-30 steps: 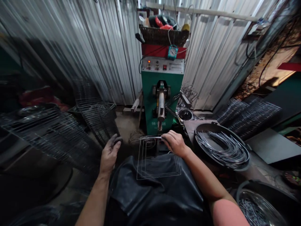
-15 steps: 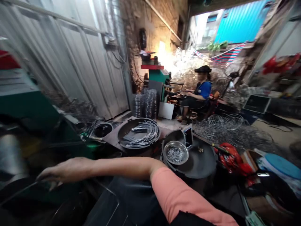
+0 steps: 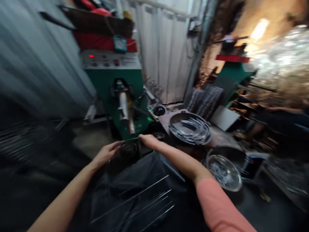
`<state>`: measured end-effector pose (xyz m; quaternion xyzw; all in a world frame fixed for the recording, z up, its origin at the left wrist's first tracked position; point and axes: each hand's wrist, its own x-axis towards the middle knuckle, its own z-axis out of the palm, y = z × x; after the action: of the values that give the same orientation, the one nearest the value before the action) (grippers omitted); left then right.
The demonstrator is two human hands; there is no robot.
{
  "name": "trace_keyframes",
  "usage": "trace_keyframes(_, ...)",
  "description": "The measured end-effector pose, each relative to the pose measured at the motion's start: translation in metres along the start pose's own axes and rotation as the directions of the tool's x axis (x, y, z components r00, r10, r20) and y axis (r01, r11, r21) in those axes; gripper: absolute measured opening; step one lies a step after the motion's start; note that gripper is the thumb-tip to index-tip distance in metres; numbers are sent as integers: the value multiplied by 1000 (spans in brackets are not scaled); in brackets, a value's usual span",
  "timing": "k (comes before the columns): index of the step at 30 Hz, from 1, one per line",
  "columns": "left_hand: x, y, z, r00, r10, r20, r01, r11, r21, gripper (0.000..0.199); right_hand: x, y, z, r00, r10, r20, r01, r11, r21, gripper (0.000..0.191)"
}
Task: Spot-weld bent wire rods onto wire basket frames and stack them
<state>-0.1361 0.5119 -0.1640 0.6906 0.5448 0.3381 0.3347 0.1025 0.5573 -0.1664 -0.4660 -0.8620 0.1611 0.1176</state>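
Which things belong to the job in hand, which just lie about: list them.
Likely the job's:
thin grey metal wire between left hand and right hand
silver wires over glossy black apron
green box-shaped metal machine

Probably lying about:
small teal box on its front
flat grey rectangular panel

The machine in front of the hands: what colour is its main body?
Green; the machine shows best in the head view.

Dark pan (image 3: pixel 177 118) on flat board (image 3: pixel 165 120)

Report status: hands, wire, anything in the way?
Left hand and right hand pinching thin wire. Wire blurred, spanning between fingertips. Green machine ahead, its rod pointing toward wire.
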Motion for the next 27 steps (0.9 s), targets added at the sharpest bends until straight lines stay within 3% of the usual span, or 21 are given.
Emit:
trace_keyframes(3, 2, -7, 0, 997, -65, 45, 61, 995, 78, 56, 8, 7, 4, 999, -38, 13, 38, 998, 47, 28)
trace_keyframes(10, 9, -19, 3, 996, 85, 31, -89, 979, 185, 40, 13, 5, 8, 997, -72, 28, 74, 994, -84, 29)
trace_keyframes(19, 30, -25, 0, 994, 70, 82, -86, 975, 206, 34, 31, 11, 11, 997, -37, 74, 49, 984, -169, 39)
trace_keyframes(23, 43, -31, 1, 990, 125, 66, -135, 972, 193, 30, 39, 14, 7, 997, -28, 66, 42, 974, -221, 41)
trace_keyframes(27, 53, -36, -1, 994, 104, 45, -111, 969, 219, 29, 47, 13, 3, 998, -20, 66, 34, 974, -226, 41)
